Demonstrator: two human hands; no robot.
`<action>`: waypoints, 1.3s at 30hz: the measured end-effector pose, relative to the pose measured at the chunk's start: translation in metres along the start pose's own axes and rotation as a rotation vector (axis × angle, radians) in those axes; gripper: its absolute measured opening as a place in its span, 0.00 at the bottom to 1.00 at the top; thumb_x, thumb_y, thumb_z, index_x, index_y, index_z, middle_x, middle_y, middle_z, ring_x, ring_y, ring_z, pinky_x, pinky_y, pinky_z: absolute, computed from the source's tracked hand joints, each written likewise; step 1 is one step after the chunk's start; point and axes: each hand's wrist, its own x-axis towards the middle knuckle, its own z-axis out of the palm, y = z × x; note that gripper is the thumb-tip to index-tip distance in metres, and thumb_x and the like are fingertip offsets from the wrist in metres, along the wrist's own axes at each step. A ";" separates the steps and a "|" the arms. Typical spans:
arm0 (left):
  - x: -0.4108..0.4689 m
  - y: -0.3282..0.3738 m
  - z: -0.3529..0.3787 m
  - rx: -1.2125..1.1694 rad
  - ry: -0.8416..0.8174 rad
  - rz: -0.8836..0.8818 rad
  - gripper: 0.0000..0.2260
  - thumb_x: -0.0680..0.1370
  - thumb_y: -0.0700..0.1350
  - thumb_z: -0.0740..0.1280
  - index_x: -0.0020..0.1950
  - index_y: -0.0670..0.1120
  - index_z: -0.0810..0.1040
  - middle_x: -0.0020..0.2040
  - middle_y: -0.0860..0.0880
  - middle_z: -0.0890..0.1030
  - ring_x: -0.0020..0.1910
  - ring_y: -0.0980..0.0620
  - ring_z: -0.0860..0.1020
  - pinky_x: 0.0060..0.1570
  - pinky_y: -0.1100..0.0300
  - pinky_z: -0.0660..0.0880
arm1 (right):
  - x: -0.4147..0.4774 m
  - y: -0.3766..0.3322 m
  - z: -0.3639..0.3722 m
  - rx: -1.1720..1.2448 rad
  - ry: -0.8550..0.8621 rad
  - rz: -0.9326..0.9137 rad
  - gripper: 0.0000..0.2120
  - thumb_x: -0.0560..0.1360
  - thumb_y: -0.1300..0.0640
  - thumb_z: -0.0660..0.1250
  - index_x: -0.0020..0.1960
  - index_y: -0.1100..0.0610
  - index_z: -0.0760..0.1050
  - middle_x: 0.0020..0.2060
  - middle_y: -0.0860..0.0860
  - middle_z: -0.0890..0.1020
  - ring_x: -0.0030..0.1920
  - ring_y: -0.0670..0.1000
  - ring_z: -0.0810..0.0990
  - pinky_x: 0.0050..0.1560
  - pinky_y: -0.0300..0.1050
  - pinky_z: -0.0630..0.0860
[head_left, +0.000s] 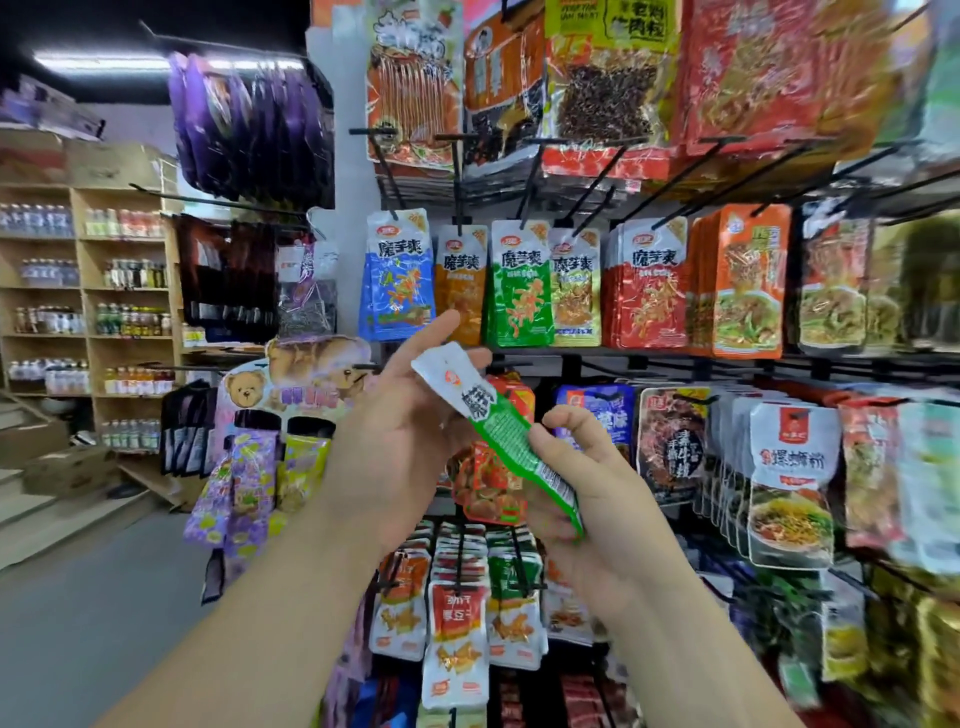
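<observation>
Before the middle of the hanging rack (649, 356), a green-and-white packet (498, 426) slants between both hands. Its lower end is hidden inside the right grip (597, 499), whose curled fingers clamp it, and its print is too blurred to read. The left grip (400, 436) lies spread, straight fingers touching the packet's white top end. A red pouch (488, 488) behind is half covered. Toward the rack's right edge everything smears into blur. Green bags (517, 291) hang above, and bottle shelves (83, 312) stand far left.
</observation>
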 end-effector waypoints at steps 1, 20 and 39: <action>0.003 -0.004 0.005 0.071 0.025 0.037 0.13 0.78 0.43 0.69 0.62 0.51 0.84 0.51 0.48 0.85 0.44 0.51 0.80 0.43 0.57 0.77 | 0.001 -0.001 -0.005 0.019 -0.003 -0.006 0.07 0.74 0.59 0.70 0.45 0.56 0.71 0.40 0.53 0.79 0.23 0.44 0.71 0.21 0.35 0.64; 0.054 -0.008 0.041 0.823 0.085 0.281 0.06 0.79 0.41 0.74 0.42 0.50 0.84 0.35 0.51 0.85 0.34 0.53 0.81 0.36 0.57 0.76 | 0.063 -0.071 -0.030 -0.871 0.106 -0.456 0.11 0.82 0.52 0.69 0.47 0.58 0.82 0.42 0.66 0.80 0.36 0.53 0.76 0.38 0.45 0.76; 0.087 0.001 -0.054 1.707 0.274 0.316 0.25 0.82 0.62 0.58 0.32 0.47 0.68 0.29 0.49 0.75 0.37 0.40 0.76 0.36 0.51 0.73 | 0.186 -0.128 0.044 -0.842 0.327 -0.716 0.24 0.83 0.54 0.64 0.31 0.52 0.58 0.25 0.46 0.59 0.29 0.50 0.58 0.33 0.44 0.57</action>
